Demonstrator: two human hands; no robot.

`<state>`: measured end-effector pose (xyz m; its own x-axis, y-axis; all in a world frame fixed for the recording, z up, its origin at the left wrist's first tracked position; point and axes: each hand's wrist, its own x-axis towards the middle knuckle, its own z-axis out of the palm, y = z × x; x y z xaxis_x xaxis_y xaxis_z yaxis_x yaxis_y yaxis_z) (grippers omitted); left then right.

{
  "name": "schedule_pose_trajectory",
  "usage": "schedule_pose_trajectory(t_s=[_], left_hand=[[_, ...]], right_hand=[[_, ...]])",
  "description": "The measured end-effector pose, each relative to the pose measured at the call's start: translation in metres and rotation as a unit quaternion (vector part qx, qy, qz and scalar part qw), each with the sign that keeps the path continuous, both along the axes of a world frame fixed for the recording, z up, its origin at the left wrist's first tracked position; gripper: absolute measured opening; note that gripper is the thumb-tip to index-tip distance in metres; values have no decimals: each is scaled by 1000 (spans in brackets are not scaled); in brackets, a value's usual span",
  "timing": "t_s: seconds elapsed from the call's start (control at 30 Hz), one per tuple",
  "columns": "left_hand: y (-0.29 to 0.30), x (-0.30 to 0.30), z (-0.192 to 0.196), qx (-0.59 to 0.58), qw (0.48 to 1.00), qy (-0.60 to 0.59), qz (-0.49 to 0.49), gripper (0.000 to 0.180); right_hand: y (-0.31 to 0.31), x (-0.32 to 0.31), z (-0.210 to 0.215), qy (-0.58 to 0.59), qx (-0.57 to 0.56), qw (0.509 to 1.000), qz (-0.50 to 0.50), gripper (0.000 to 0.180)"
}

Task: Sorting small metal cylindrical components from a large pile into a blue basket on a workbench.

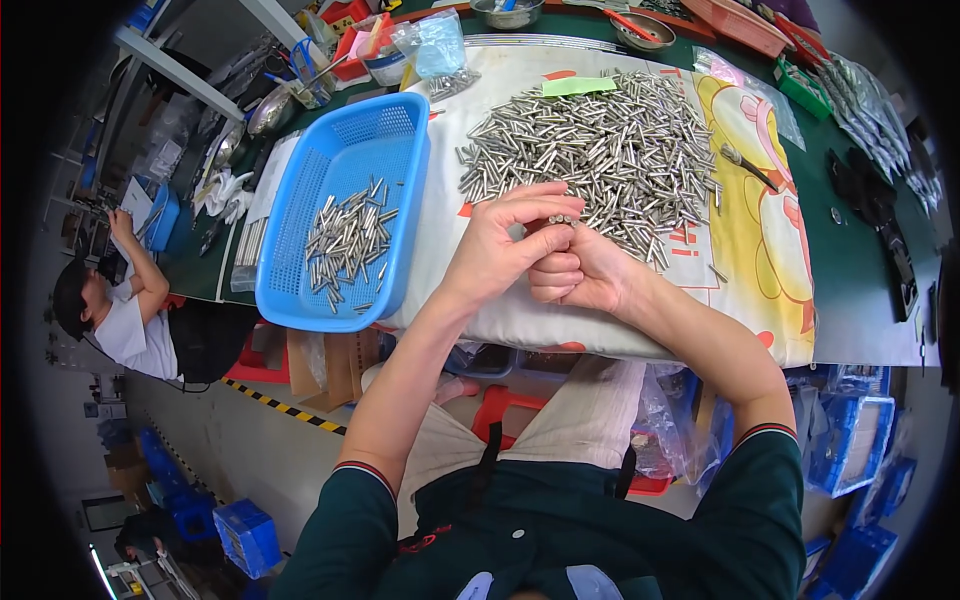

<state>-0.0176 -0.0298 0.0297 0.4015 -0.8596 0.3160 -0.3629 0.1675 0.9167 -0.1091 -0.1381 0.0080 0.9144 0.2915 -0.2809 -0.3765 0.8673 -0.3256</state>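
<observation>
My left hand and my right hand meet at the near edge of a big heap of small metal pins. Between them is a small bunch of metal pins, with their round ends showing. The left thumb presses against the bunch and the left fingers arch over it. My right fingers are curled closed beneath, so most of the bunch is hidden. To the left, a blue plastic basket holds a smaller pile of similar pins.
A patterned cloth covers the table under the heap. A green paper slip lies on the pins, and a brush rests at right. Behind the basket stands a plastic bag of small parts. Another person sits at far left.
</observation>
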Motion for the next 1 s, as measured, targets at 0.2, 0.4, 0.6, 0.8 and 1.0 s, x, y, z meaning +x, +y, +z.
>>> schedule_pose_trajectory(t_s=[0.2,0.4,0.6,0.8,1.0], left_hand=[[2,-2,-2,-21,994,-111,-8,20],[13,1,-8,-62,892,438,98,24],[27,-2,-18,66,840,539,5,29],[31,-1,-21,70,838,540,-35,32],[43,-4,-8,88,849,521,-19,28]], right_hand=[[3,-2,-1,-15,36,999,4,44],[-14,1,22,-70,-444,889,-90,46],[-26,9,6,-176,-618,752,-150,21],[-24,9,6,-156,-646,742,-93,17],[-29,5,18,-159,-691,701,-81,16]])
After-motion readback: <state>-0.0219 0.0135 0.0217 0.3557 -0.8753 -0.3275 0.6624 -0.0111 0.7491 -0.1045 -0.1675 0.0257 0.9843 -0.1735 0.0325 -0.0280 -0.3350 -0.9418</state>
